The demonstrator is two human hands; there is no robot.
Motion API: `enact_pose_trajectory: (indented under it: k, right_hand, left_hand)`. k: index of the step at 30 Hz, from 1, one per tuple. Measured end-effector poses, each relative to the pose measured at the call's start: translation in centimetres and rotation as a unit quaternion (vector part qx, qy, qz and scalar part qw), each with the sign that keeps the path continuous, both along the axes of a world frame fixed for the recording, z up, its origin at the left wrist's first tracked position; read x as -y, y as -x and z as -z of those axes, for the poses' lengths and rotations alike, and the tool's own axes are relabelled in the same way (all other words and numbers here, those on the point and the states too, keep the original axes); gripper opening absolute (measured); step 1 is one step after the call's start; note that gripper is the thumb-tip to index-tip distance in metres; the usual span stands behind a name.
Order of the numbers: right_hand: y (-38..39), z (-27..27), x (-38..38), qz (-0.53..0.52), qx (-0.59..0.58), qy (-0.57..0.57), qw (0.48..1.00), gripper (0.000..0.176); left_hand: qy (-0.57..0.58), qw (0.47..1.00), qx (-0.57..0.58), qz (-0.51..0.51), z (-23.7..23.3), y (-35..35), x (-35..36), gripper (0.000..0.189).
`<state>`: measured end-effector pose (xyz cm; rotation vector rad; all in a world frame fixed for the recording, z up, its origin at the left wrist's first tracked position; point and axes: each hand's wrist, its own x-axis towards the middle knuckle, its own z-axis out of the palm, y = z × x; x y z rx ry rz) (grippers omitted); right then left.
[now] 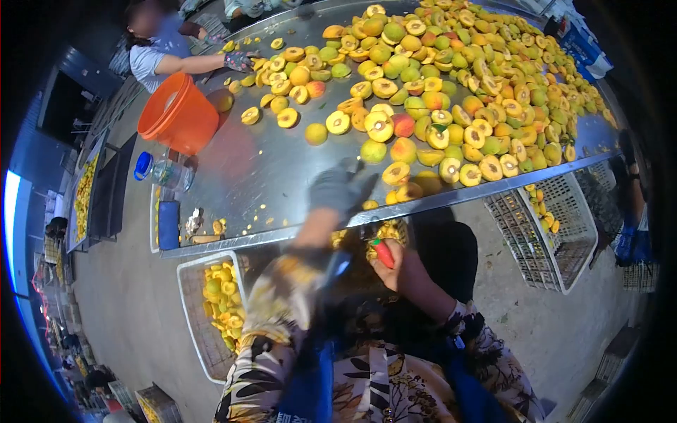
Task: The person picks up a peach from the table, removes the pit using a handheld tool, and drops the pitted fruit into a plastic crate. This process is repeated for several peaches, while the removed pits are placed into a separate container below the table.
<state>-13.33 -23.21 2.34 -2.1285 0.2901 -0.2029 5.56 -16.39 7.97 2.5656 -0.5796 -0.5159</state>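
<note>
Gloved left hand point(338, 192) extends over the front of the metal desk point(261, 173), just beside the nearest peach halves point(395, 173); blur smears its fingers, so I cannot tell whether they are apart or closed on something. Bare right hand point(393, 271) is clamped round a red handle point(383, 254) with a green end, low by the desk's front edge; what the handle carries at its tip is hard to make out. Whole peaches point(316, 133) and halves lie heaped over the far and right parts of the desk, a few close to the front rim. Those few seem likeliest to go astray: a careless brush of the glove could tip one over the edge. The heap looks loose too, and a tug at its foot might set others rolling. If the tool is sharp, a slip on a juice-slick handle could cut either hand, the bare one above all. Well to the left, a wide sweep could upset the blue-lidded jar point(171, 174) beside the orange bucket point(185, 116)
</note>
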Motion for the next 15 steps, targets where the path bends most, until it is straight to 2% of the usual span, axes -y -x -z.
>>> enact_pose_trajectory:
  k: [2,4,8,9,11,12,13,15]
  right_hand:
    - [0.7,-1.4,1.6,0.052,-0.043,-0.013,0.998,0.038]
    - [1.5,-2.9,2.7,0.122,-0.049,-0.043,0.99,0.035]
    - [2.2,-1.7,4.8,0.169,0.086,-0.008,0.982,0.031]
    - [1.8,-1.2,5.3,0.189,0.077,-0.049,0.978,0.029]
    - [0.2,0.3,6.0,0.226,0.057,-0.134,0.963,0.026]
    - [-0.9,2.2,6.1,0.203,0.075,-0.212,0.953,0.024]
    - [-2.3,4.5,6.0,0.178,0.092,-0.289,0.936,0.023]
    - [-4.6,4.5,5.0,0.162,0.047,-0.402,0.9,0.022]
  left_hand:
    - [-0.019,0.997,0.011,0.072,5.5,-1.0,5.9,0.061]
    - [-0.035,0.996,0.024,0.078,6.6,-0.1,9.2,0.06]
    - [-0.009,0.995,0.012,0.099,6.8,-0.1,9.4,0.056]
    - [0.006,0.998,0.014,0.058,6.4,0.2,8.7,0.049]
    - [0.139,0.99,0.006,0.032,7.5,0.2,6.0,0.045]
    - [0.204,0.979,0.0,0.017,8.1,0.5,4.3,0.044]
    - [0.18,0.984,-0.014,-0.004,4.7,1.7,2.9,0.038]
    - [0.227,0.974,0.005,0.011,5.1,2.4,0.8,0.036]
